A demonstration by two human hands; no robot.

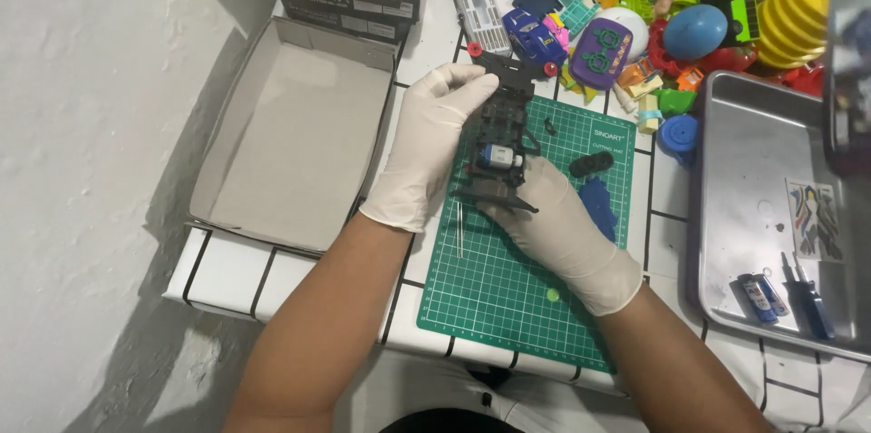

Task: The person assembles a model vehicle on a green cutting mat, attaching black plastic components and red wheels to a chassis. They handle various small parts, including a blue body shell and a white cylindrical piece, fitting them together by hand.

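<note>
Head view. The black toy car chassis (502,138) was held above the green cutting mat (508,297) with its long axis running roughly away from the person, the far end tilted slightly toward the toy pile (653,6) and the near end toward the person's body. The chassis sat between both gloved hands. The left hand (426,147) was on its left side, fingertips curled over the far upper section and closed on the frame. The right hand (553,220) was under and to the right of the near end, fingers wrapped about the lower part (thumb position could not be told).

The chassis was an open black plastic frame with no body shell. A small silver-and-blue cylindrical motor (500,157) lay crosswise near its middle, and a flat black projecting piece stuck out at the near end.

On the mat just right of the hands lay black wheels (592,163) and a blue plastic part (599,206). A thin metal tool (459,229) lay at the mat's left edge. An open cardboard box (290,142) stood to the left, and a metal tray (771,215) stood to the right, on the white tiled table (227,279).
</note>
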